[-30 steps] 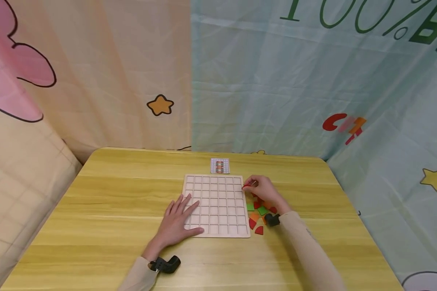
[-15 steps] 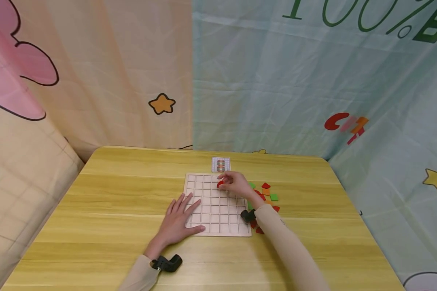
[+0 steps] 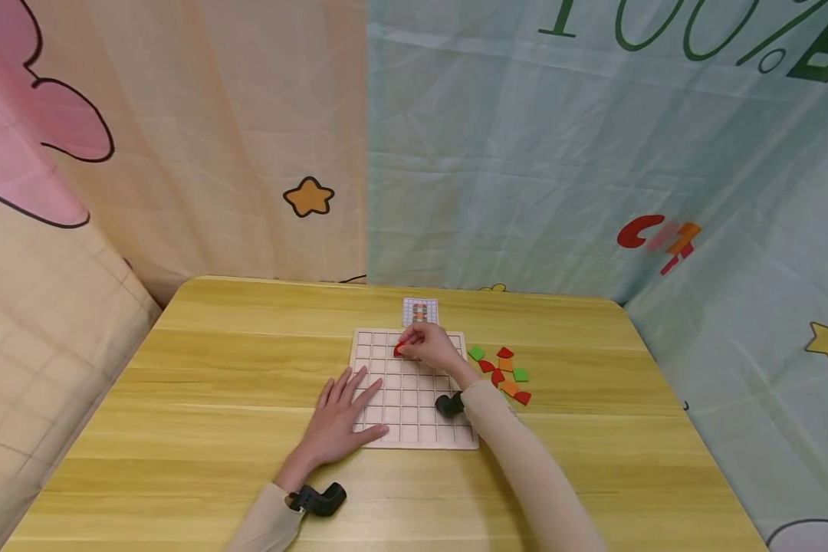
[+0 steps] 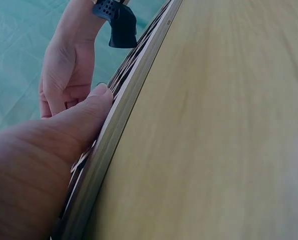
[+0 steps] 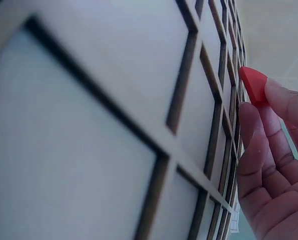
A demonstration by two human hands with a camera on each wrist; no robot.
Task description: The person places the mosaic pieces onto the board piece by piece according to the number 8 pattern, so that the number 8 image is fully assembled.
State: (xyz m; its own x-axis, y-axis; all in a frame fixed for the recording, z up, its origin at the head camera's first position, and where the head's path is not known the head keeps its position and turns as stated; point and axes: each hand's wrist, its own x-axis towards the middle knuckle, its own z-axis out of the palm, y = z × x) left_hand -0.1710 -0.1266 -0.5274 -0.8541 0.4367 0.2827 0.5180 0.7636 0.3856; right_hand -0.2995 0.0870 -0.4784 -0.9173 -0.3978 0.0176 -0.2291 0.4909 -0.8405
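Note:
A pale wooden grid board (image 3: 421,418) with square cells lies on the table. My left hand (image 3: 336,420) rests flat with spread fingers on its left side; in the left wrist view the thumb (image 4: 91,112) lies along the board's near edge. Above the upper rows of the board, my right hand (image 3: 431,346) pinches a red quarter-round tile (image 5: 254,86) between thumb and fingers. In the right wrist view the tile is held close to the grid; whether it touches cannot be told.
Loose red, orange and green tiles (image 3: 520,375) lie to the right of the board. A small pattern card (image 3: 420,310) sits behind it on the wooden table (image 3: 200,368). Printed curtains (image 3: 524,169) hang beyond the table's back edge.
My right hand has moved left from beside the loose tiles to above the board's upper rows, carrying the red tile. The left hand has stayed on the board.

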